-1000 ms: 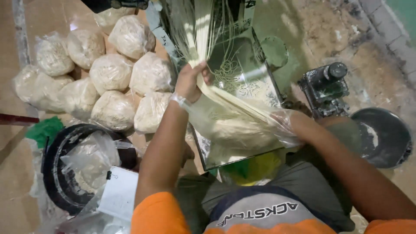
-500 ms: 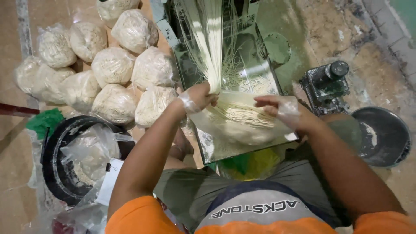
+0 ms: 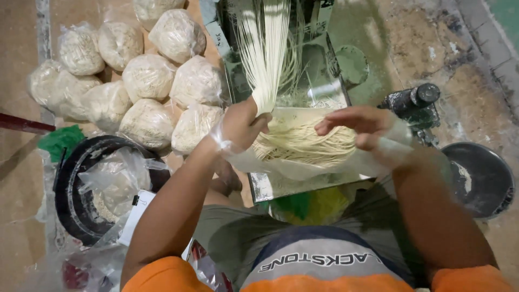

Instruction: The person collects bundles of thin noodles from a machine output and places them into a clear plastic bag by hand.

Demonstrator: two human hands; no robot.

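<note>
Nine or so clear bags of noodles [image 3: 148,81] sit bunched on the floor at far left, touching one another, and below them a black tub [image 3: 75,184] holds a crumpled plastic bag [image 3: 116,181], with a scrap of green plastic [image 3: 60,141] just beside its rim. Moving in, the left hand [image 3: 240,127], gloved in thin clear plastic, has its grip closed tight around a hanging bundle of pale noodle strands [image 3: 265,54] that drops from the metal noodle machine [image 3: 313,70] above. Right under that fist, a clear plastic bag [image 3: 303,162] lies open over the machine's tray, a coil of noodles [image 3: 305,141] already inside. The right hand [image 3: 367,127] hovers over the bag's far edge, fingers spread apart, clamped on nothing. Further right stands a dark motor [image 3: 413,103], then a round grey metal bowl [image 3: 478,178] on the floor.
</note>
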